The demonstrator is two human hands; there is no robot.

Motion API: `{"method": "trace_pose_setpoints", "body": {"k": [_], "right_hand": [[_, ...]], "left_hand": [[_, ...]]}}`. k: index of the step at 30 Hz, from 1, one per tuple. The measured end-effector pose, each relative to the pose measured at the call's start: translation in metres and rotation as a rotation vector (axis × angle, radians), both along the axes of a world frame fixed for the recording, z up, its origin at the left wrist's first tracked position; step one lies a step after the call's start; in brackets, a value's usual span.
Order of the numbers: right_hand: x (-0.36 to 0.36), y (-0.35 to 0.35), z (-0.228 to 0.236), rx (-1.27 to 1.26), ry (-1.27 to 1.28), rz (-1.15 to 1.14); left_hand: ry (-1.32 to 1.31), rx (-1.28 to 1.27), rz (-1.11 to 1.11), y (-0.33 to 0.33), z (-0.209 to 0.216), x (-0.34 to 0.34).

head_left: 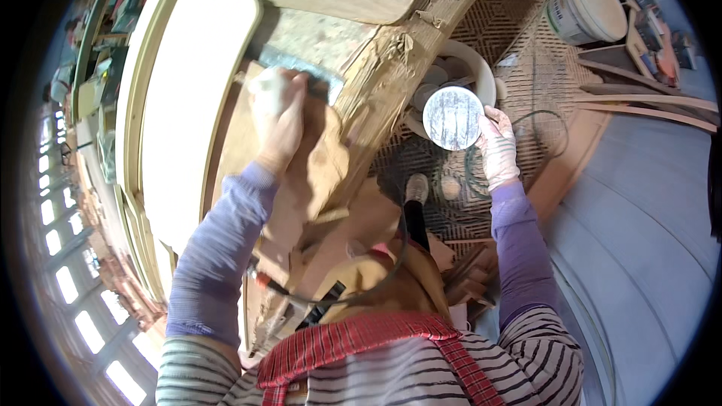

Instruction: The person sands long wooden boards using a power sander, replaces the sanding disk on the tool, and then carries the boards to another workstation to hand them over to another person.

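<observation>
By the tub [487,79] of round discs, the right hand [499,146] had a smudged sanding disc [452,118] pinched, not yet set down; the left hand [278,109] (blurred) showed no readable grip.

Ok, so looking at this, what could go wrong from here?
The right hand grips the round grey-white disc only near its edge, so it might slip, perhaps in among the round pieces in the tub that it overlaps in view. The dark hose curves in front of the person's body and could snag if they turn. The looped cable on the floor might also catch a shoe.
</observation>
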State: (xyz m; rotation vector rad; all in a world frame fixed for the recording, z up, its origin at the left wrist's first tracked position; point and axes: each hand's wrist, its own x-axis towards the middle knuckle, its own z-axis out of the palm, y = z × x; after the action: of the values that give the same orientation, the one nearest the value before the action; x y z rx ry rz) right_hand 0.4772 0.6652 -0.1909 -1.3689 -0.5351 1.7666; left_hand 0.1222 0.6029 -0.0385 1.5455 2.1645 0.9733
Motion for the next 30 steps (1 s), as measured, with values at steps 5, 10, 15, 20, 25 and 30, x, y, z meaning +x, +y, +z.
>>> {"method": "trace_pose_setpoints", "body": {"k": [5,10,15,20,25,30], "right_hand": [[-0.013,-0.066,0.159,0.345,-0.035,0.124],[-0.092,-0.180,0.260,0.326,0.243,0.187],[-0.169,-0.332,0.296,0.140,0.329,0.671],[-0.225,-0.452,0.295,0.273,0.019,0.977],[-0.265,-0.511,0.285,0.366,0.052,1.429],[-0.313,-0.533,0.296,0.366,0.146,1.711]], "left_hand": [[-0.170,0.135,-0.083,-0.051,0.063,0.055],[-0.643,0.049,-0.035,-0.198,0.105,0.066],[-1.021,0.083,0.139,-0.365,0.148,0.028],[-0.929,0.187,0.413,-0.521,0.146,0.009],[-1.077,0.439,0.665,-0.612,0.128,0.015],[-0.954,0.509,0.895,-0.661,0.127,-0.008]]}}
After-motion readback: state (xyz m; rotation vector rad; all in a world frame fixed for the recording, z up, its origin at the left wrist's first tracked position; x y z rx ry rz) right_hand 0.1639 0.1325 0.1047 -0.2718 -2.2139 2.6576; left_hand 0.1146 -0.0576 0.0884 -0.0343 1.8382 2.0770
